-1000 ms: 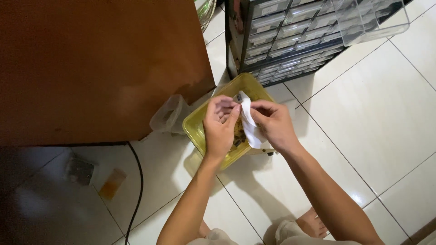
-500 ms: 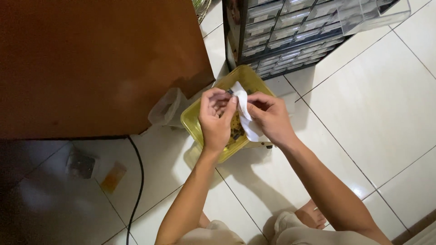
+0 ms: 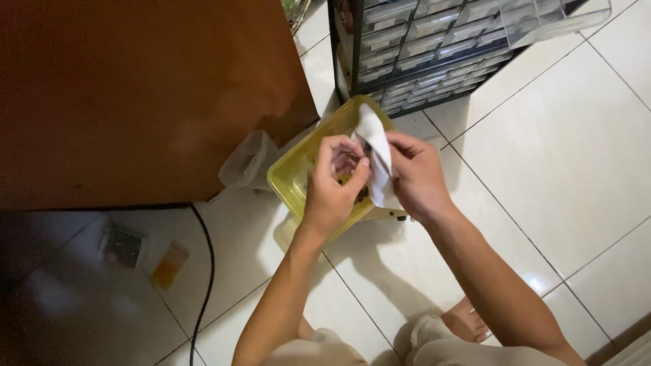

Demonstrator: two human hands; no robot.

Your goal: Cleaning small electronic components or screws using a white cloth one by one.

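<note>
Hands worked over yellow tub [image 3: 288, 177], cabinet [image 3: 135, 95] close left, tiled floor [image 3: 542, 156] open right. Left hand [image 3: 333, 190] and right hand [image 3: 417, 177] both pinched white cloth [image 3: 376, 146] between them.

Couldn't really make out what I had in my left hand [image 3: 333, 190]; the curled fingers hid it, and both hands covered most of the yellow tub [image 3: 291, 177] contents, just dark bits peeking through. The white cloth [image 3: 375, 146] ran behind my right hand [image 3: 417, 176], so its lower end was lost. The drawer cabinet [image 3: 434, 47] got cut off at the top edge, and the lower-left floor clutter [image 3: 122, 245] was too dim to identify.
</note>
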